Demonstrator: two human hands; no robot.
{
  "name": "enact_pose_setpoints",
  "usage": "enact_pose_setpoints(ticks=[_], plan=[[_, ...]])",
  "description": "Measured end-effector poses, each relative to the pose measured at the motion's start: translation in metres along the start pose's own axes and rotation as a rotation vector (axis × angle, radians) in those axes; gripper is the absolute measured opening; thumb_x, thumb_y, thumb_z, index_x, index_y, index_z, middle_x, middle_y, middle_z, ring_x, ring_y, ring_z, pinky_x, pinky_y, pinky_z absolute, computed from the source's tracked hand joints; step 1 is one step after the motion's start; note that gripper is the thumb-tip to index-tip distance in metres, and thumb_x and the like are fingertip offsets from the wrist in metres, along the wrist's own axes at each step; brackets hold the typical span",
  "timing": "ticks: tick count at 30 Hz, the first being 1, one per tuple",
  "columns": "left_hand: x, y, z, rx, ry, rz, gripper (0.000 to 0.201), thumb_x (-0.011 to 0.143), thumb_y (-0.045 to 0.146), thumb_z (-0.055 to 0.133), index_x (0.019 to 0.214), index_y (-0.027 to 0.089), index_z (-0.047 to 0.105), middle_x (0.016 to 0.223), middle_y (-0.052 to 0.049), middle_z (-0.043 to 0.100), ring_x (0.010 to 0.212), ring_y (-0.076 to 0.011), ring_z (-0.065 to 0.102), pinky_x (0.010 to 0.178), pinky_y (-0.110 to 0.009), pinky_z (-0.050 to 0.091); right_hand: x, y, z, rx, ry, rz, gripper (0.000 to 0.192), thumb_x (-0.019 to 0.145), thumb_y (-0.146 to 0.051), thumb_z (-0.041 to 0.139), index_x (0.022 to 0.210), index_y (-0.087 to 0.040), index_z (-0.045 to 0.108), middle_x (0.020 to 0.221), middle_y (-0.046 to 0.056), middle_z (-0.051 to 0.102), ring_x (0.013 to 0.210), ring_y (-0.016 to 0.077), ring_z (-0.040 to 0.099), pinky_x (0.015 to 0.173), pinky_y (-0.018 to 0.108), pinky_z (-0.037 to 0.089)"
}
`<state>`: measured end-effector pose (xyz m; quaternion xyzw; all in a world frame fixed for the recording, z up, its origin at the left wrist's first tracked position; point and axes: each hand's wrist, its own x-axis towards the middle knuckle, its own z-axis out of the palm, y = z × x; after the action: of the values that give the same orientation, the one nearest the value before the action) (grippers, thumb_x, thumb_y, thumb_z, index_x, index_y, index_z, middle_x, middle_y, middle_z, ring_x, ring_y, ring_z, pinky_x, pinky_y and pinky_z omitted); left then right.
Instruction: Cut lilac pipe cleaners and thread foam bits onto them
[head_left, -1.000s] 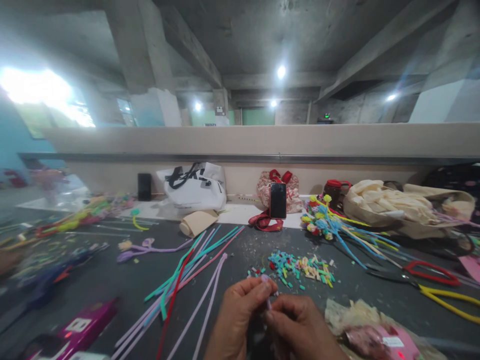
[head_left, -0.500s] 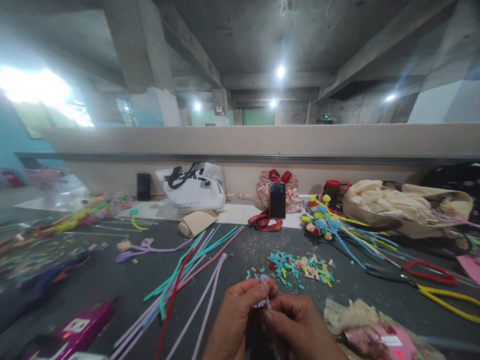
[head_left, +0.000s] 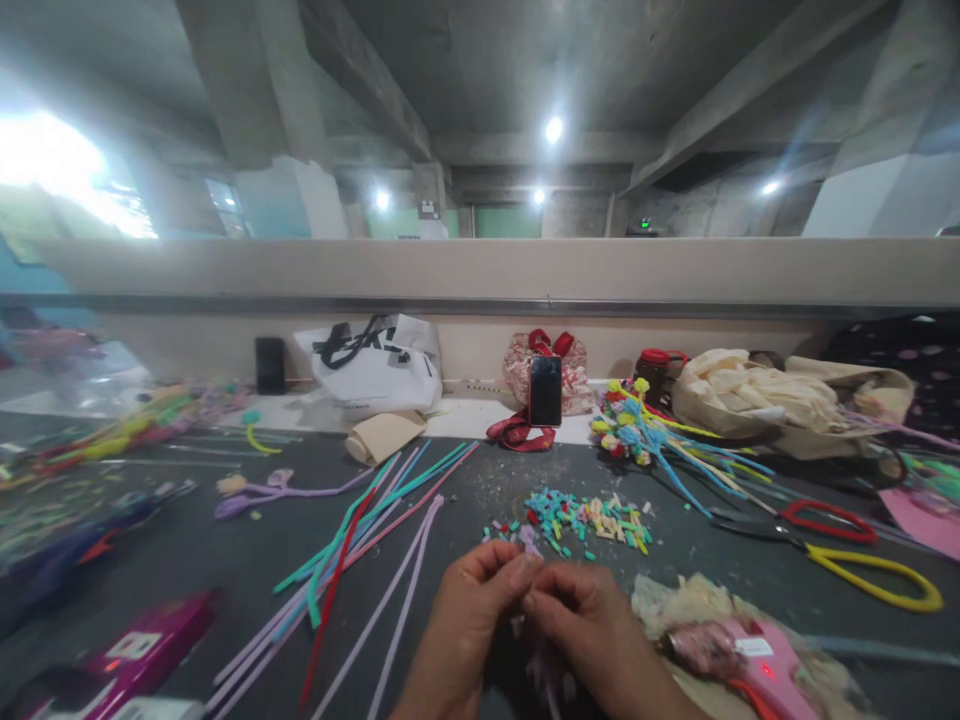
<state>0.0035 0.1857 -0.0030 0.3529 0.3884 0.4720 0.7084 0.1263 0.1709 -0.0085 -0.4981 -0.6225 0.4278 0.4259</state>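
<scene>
My left hand (head_left: 474, 602) and my right hand (head_left: 583, 612) meet at the bottom middle, with thumbs and fingers pinched together. Between them is a fuzzy lilac chenille stem (head_left: 529, 541), its curled top showing above the fingertips. More lilac strands hang below the hands, blurred. Just beyond the fingers lies a pile of short cut chenille pieces (head_left: 577, 520) in blue, green, cream and yellow. Two long lilac stems (head_left: 409, 585) rest to the left, beside a bundle of teal, red, pink and lilac stems (head_left: 360, 540).
A pink glue gun (head_left: 772, 655) lies on crumpled plastic at right, and a magenta device (head_left: 150, 650) at left. Red-and-yellow-handled scissors (head_left: 795, 530) lie beyond. A phone (head_left: 545, 390) leans on a patterned bag. Chenille flowers (head_left: 626, 420) and a white bag (head_left: 382, 375) stand at the back.
The surroundings have slid slightly left and up in the view. My fingers have drawn closer together around the lilac stem, and less of it shows between them.
</scene>
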Motion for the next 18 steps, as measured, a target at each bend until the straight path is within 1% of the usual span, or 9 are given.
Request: enact_pose_setpoints(ticks=[2,4,6,7,8,10,12,15,18], plan=[[-0.002,0.007,0.000,0.023,0.026,0.019,0.019,0.060,0.029,0.068,0.060,0.013,0.057,0.053,0.001,0.057,0.047,-0.0072,0.049,0.047,-0.017,0.037,0.001,-0.007,-0.011,-0.011,0.011,-0.021,0.025,0.073,-0.034,0.052,0.062,-0.014,0.062,0.052,-0.003,0.050,0.046,0.0074,0.043,0.043,0.018,0.032],[-0.003,0.015,-0.002,0.042,0.049,0.036,0.018,0.065,0.031,0.063,0.063,0.014,0.057,0.060,0.000,0.060,0.050,-0.0069,0.051,0.049,-0.016,0.039,0.004,-0.014,-0.025,-0.001,0.111,-0.021,0.020,0.072,-0.033,0.053,0.069,-0.015,0.061,0.055,-0.004,0.051,0.043,0.0066,0.044,0.042,0.018,0.032],[-0.003,0.022,-0.005,0.026,0.056,0.010,0.016,0.068,0.030,0.062,0.065,0.016,0.055,0.059,0.002,0.058,0.050,-0.0063,0.051,0.049,-0.016,0.042,0.007,-0.018,-0.039,-0.024,0.226,-0.002,0.017,0.071,-0.032,0.055,0.072,-0.016,0.059,0.054,-0.006,0.049,0.041,0.0064,0.043,0.041,0.018,0.032],[-0.003,0.024,-0.006,0.016,0.047,-0.010,0.015,0.068,0.029,0.062,0.067,0.016,0.055,0.057,0.002,0.057,0.050,-0.0061,0.051,0.048,-0.016,0.042,0.009,-0.018,-0.044,-0.054,0.254,0.004,0.016,0.070,-0.032,0.055,0.071,-0.016,0.057,0.053,-0.006,0.048,0.041,0.0065,0.044,0.041,0.018,0.032],[-0.003,0.025,-0.006,0.006,0.032,-0.030,0.014,0.068,0.028,0.062,0.068,0.016,0.054,0.056,0.003,0.055,0.049,-0.0062,0.051,0.046,-0.015,0.042,0.010,-0.018,-0.048,-0.097,0.249,0.005,0.016,0.071,-0.032,0.054,0.070,-0.017,0.056,0.051,-0.007,0.047,0.041,0.0068,0.044,0.042,0.018,0.033],[-0.005,0.025,-0.006,-0.007,-0.012,-0.060,0.012,0.069,0.025,0.061,0.069,0.015,0.053,0.054,0.003,0.052,0.048,-0.0062,0.050,0.042,-0.014,0.042,0.012,-0.016,-0.052,-0.237,0.185,-0.012,0.017,0.073,-0.032,0.050,0.066,-0.017,0.053,0.050,-0.007,0.045,0.042,0.0073,0.044,0.044,0.019,0.034],[-0.006,0.024,-0.005,-0.015,-0.045,-0.076,0.012,0.071,0.024,0.058,0.068,0.015,0.051,0.053,0.004,0.051,0.046,-0.0059,0.049,0.039,-0.014,0.041,0.013,-0.011,-0.053,-0.488,0.096,-0.045,0.022,0.077,-0.032,0.045,0.062,-0.018,0.051,0.050,-0.006,0.046,0.044,0.0083,0.045,0.046,0.020,0.033],[-0.006,0.023,-0.003,-0.012,-0.064,-0.094,0.011,0.072,0.023,0.057,0.068,0.015,0.049,0.056,0.003,0.052,0.047,-0.0064,0.051,0.038,-0.013,0.041,0.015,-0.001,-0.055,-0.839,0.017,-0.067,0.026,0.078,-0.029,0.042,0.057,-0.018,0.053,0.053,-0.002,0.053,0.051,0.0112,0.048,0.049,0.021,0.030],[-0.005,0.022,-0.002,-0.024,-0.079,-0.100,0.011,0.072,0.022,0.056,0.068,0.015,0.048,0.058,0.004,0.051,0.042,-0.0031,0.046,0.034,-0.010,0.034,0.016,0.008,-0.056,-0.924,-0.025,-0.053,0.016,0.072,-0.018,0.046,0.063,-0.020,0.059,0.063,0.001,0.061,0.060,0.0139,0.053,0.053,0.022,0.030]])
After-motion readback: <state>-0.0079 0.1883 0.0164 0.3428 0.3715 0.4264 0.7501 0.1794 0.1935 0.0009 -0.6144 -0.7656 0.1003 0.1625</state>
